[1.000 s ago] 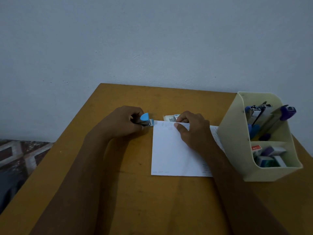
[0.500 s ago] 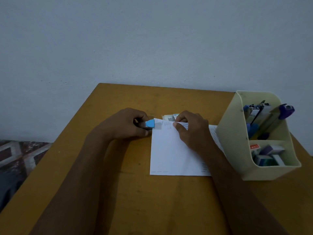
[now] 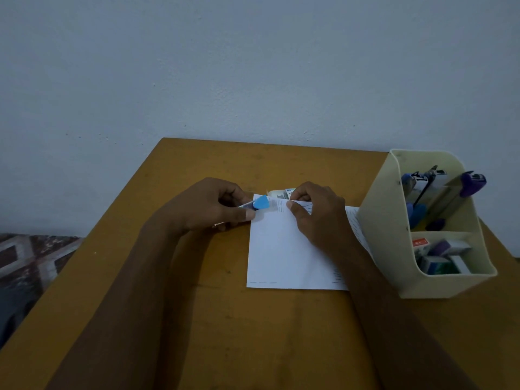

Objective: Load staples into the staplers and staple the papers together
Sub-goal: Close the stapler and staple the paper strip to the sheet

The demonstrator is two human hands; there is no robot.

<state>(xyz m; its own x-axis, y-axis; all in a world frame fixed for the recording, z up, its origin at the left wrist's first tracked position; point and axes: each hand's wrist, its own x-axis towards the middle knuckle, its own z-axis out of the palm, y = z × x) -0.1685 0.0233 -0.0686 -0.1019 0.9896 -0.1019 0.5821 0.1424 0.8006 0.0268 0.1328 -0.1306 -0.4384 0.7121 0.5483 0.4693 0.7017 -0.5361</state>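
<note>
Left hand (image 3: 208, 206) grips a small blue stapler (image 3: 260, 203), its nose set over the far-left corner of the white papers (image 3: 281, 249), which lie flat on the tabletop (image 3: 197, 319). Right hand (image 3: 318, 218) pinches the papers' far edge, thumb on top. A small staple box (image 3: 278, 192) sits just beyond them. At the right, a cream organizer (image 3: 388, 220) holds more staplers (image 3: 472, 182).

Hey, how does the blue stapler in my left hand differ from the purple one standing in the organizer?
The blue stapler is gripped by the left hand and lies nearly level at the top left corner of the papers. The purple stapler stands tilted, untouched, in the rear compartment of the organizer. One cap is light blue, the other violet. Both have a coloured cap on a greyish body.
</note>
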